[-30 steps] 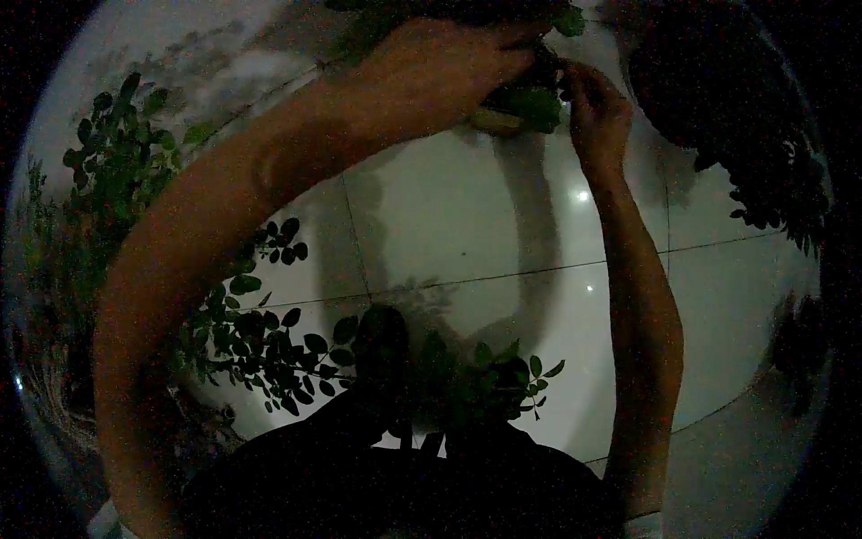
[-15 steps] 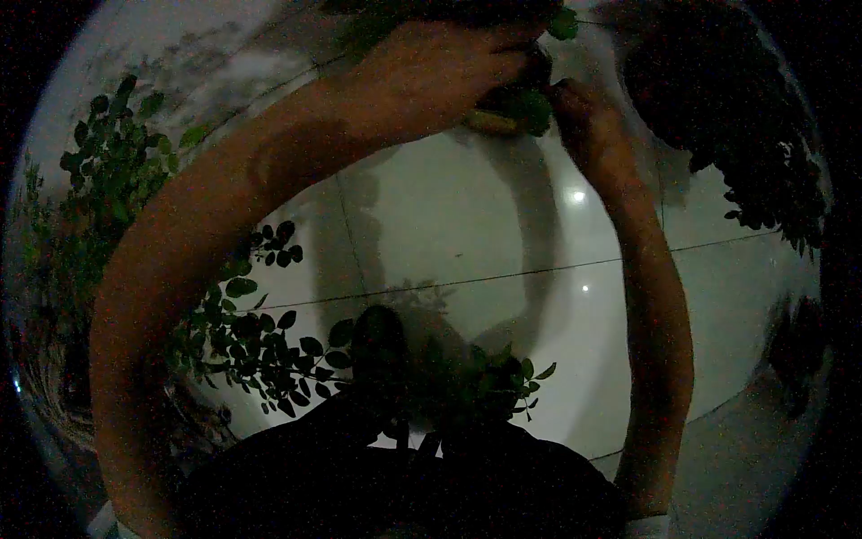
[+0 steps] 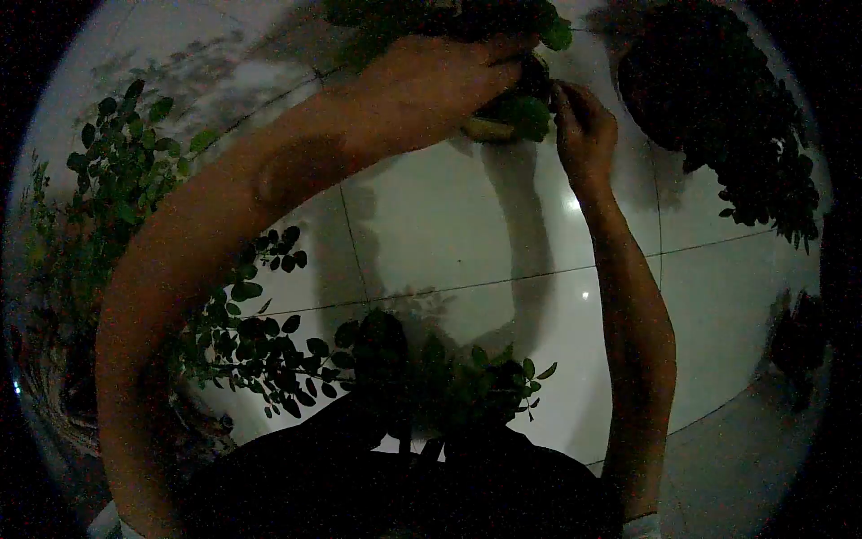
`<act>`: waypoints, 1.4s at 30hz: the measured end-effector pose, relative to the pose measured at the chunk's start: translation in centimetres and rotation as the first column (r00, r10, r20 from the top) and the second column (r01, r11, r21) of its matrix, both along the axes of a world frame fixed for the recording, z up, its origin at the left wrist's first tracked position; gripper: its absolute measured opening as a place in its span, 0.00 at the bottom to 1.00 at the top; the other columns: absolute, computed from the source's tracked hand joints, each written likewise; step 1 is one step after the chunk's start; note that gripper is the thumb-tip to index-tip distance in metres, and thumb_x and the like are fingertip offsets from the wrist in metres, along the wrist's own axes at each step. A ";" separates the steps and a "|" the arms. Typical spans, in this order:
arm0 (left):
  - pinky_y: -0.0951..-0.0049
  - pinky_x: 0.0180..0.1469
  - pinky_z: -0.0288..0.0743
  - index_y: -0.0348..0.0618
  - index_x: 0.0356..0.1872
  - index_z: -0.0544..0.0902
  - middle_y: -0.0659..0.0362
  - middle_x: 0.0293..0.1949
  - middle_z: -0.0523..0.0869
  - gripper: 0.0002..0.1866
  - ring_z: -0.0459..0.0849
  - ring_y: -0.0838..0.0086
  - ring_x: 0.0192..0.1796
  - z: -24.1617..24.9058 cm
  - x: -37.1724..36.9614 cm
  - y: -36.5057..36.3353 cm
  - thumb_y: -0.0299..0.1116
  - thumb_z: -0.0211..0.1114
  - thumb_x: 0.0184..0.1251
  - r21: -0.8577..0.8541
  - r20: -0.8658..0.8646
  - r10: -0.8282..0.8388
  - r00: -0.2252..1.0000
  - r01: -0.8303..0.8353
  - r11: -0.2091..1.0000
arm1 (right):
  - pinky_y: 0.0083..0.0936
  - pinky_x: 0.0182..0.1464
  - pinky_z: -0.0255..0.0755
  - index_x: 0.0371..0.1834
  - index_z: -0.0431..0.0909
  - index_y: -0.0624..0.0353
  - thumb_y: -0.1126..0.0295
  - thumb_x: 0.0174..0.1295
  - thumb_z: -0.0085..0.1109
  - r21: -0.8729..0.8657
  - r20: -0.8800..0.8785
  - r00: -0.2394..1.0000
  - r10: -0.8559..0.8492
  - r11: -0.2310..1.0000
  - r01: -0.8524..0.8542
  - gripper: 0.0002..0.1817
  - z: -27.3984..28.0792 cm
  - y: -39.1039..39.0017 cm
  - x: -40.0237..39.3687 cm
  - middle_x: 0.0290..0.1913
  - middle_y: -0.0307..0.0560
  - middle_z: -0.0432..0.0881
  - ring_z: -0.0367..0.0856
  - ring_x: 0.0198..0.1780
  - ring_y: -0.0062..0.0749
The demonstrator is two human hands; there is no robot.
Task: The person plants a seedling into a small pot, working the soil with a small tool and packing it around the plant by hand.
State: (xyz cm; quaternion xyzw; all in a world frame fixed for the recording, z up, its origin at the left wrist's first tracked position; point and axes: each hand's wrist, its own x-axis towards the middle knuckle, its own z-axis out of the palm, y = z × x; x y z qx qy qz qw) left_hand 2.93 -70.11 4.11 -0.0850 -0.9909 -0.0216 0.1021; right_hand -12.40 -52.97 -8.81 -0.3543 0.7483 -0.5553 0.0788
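Observation:
At the top of the head view, a dark plant (image 3: 503,20) with broad green leaves lies partly cut off by the frame edge. My left hand (image 3: 489,72) reaches across it with bent fingers closed around part of the plant; the fingertips are lost in shadow. Below that hand, a rounded green leaf (image 3: 526,117) shows beside a pale yellowish edge (image 3: 489,130), whose kind I cannot make out. Just right of the leaf, my right hand (image 3: 585,126) has its thumb and fingers pinched together. Whatever lies between those fingertips is too dark to see.
Leafy plants stand on the left (image 3: 121,162) and close to my body (image 3: 287,355). A dark bushy plant (image 3: 718,117) is at the upper right, with another dark clump (image 3: 796,337) below it. Glossy pale floor tiles (image 3: 449,225) lie beneath my arms. The light is dim.
My right hand and forearm have shifted slightly left, and more of the hand's back shows. The plant at the top and my left hand have moved slightly down in view.

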 end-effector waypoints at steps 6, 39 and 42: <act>0.52 0.43 0.87 0.41 0.47 0.82 0.54 0.56 0.83 0.19 0.89 0.51 0.46 -0.1 -0.1 0.2 0.46 0.66 0.68 -0.005 -0.012 0.006 1.000 -0.006 1.000 | 0.21 0.45 0.77 0.53 0.87 0.65 0.67 0.74 0.62 -0.048 -0.014 1.000 0.010 0.999 -0.010 0.13 1.4 -0.3 -0.9 0.43 0.45 0.90 0.84 0.41 0.23; 0.52 0.50 0.86 0.50 0.70 0.74 0.57 0.76 0.70 0.29 0.88 0.50 0.53 1.9 0.2 0.4 0.25 0.60 0.66 -0.070 0.192 0.089 0.977 -0.077 0.995 | 0.42 0.45 0.79 0.44 0.89 0.56 0.72 0.63 0.66 0.140 -0.501 0.852 0.148 0.986 -0.089 0.08 3.4 -0.3 -0.1 0.43 0.51 0.87 0.86 0.44 0.49; 0.53 0.50 0.86 0.50 0.70 0.74 0.58 0.77 0.69 0.29 0.88 0.50 0.53 2.5 0.2 1.0 0.27 0.61 0.67 -0.037 0.197 0.078 0.977 -0.072 0.997 | 0.42 0.47 0.80 0.46 0.89 0.55 0.72 0.64 0.66 0.123 -0.466 0.880 0.090 0.992 -0.037 0.09 3.0 -1.0 0.7 0.45 0.52 0.87 0.86 0.46 0.49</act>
